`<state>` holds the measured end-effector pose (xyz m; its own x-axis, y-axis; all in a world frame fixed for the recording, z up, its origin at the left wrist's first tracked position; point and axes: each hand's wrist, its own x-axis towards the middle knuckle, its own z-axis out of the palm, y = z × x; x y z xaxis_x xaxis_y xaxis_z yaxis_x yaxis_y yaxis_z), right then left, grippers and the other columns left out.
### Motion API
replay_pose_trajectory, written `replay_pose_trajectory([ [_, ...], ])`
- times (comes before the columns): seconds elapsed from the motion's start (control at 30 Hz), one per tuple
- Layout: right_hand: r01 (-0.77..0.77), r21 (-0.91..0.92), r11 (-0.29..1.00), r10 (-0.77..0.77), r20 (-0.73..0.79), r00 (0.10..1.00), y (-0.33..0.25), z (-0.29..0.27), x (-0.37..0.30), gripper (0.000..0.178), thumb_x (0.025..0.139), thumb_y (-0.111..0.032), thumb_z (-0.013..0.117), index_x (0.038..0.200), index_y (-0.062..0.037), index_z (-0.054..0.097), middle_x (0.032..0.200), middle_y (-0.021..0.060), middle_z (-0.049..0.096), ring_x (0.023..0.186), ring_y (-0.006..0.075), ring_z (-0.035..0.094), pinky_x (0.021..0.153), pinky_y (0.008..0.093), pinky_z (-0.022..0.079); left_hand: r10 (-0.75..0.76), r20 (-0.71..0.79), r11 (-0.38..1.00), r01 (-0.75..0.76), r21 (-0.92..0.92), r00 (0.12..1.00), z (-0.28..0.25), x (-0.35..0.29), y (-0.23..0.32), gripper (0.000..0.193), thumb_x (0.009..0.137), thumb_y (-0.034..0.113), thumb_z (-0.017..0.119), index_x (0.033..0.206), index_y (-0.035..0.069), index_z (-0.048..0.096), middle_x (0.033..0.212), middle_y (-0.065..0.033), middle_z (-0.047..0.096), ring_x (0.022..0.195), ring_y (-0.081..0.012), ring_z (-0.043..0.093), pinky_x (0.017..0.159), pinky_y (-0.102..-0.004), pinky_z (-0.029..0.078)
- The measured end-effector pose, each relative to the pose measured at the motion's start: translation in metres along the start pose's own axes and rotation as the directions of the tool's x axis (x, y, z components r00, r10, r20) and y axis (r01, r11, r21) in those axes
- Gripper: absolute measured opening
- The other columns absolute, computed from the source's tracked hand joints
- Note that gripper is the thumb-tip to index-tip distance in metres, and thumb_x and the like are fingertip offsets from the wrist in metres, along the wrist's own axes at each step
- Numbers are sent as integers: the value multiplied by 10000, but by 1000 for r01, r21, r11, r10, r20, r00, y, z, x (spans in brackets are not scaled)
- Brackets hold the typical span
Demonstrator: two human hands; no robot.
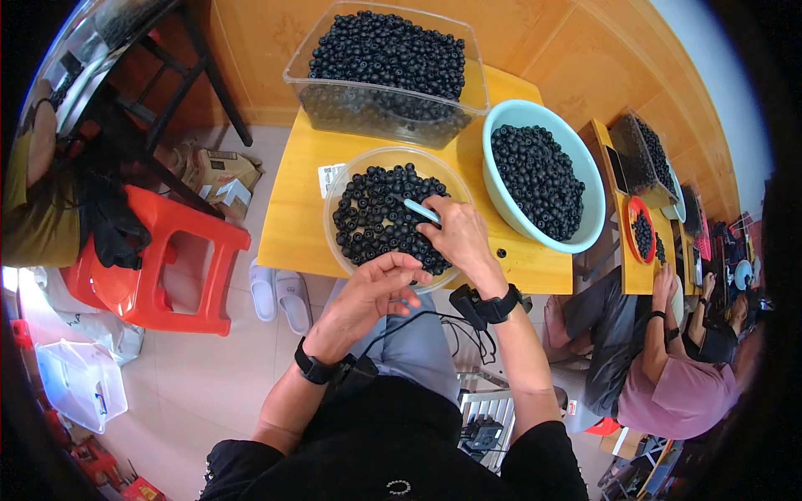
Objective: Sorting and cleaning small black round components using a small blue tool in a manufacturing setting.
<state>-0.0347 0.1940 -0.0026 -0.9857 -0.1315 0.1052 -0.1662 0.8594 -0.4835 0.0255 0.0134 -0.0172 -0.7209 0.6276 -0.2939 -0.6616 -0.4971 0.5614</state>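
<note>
My right hand point(461, 235) grips a slim tool with a light blue handle point(422, 210) and a dark tip; its exact kind cannot be made out. The tip points down into a shallow, clear round tub point(332, 219) of small black round beads point(368, 196), several with a ring-like hole. Over the tub's near rim, my left hand point(372, 292) is palm-up with its fingers curved and apart, and I see nothing in it. A single bead point(501, 252) lies on the yellow table point(292, 242), right of the tub.
A clear rectangular bin point(384, 113) of black beads stands at the back. To the right is a pale blue basin point(589, 188) of beads. A red stool point(159, 259) and lilac slippers point(292, 296) are on the left. Other people work at right point(685, 376) and far left point(38, 192).
</note>
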Motion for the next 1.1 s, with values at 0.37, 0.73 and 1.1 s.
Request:
replay_pose_trajectory([
  [0.37,-23,486,873,71,-80,994,-16,-19,-32,279,687,-24,698,956,-38,625,818,66,631,604,161,555,549,299,432,67,-5,998,-67,23,998,-6,-1,-5,205,901,203,567,1072,91,543,1030,-62,619,776,-106,616,677,-223,500],
  [0.73,15,814,581,104,-92,990,-39,-16,-75,457,661,41,739,1079,-35,569,873,-9,627,556,-28,350,494,132,278,125,-30,981,-128,-146,992,10,3,-9,205,876,136,593,1068,67,571,963,0,610,874,-130,620,770,-261,526],
  [1.1,190,418,888,-102,-225,969,-29,-39,-93,213,785,-89,648,972,9,618,766,106,556,633,209,556,540,267,424,73,22,946,-62,-317,997,1,5,-9,160,861,58,590,1021,61,591,928,-71,646,819,-128,634,745,-248,537],
])
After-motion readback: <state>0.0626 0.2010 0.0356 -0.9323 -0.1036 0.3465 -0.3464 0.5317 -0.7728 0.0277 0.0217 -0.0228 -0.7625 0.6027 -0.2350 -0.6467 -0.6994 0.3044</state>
